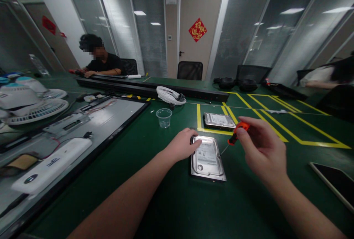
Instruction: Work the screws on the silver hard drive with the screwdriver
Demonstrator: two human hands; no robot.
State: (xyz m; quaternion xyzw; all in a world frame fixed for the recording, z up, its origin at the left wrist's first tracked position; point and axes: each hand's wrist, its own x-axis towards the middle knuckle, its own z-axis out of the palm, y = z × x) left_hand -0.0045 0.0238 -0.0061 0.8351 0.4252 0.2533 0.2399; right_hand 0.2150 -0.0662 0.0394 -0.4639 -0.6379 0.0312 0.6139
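Note:
A silver hard drive [208,159] with a white label lies flat on the green table. My left hand [184,145] is closed on its far left corner, thumb on the top face and fingers around the edge. In my right hand [261,146] is a screwdriver [237,133] with an orange and black handle. Its thin shaft slants down to the left, and the tip meets the right side of the drive's top. Whether a screw sits under the tip is too small to tell. A second hard drive [219,120] rests just behind, inside yellow tape lines.
A clear plastic cup [164,118] and a white fan grille [170,96] stand beyond my left hand. Left is a large flat panel [118,111] carrying a white device [52,165]. A phone [336,183] lies at right. Across the table sits a person [106,62] behind long black bars [193,92].

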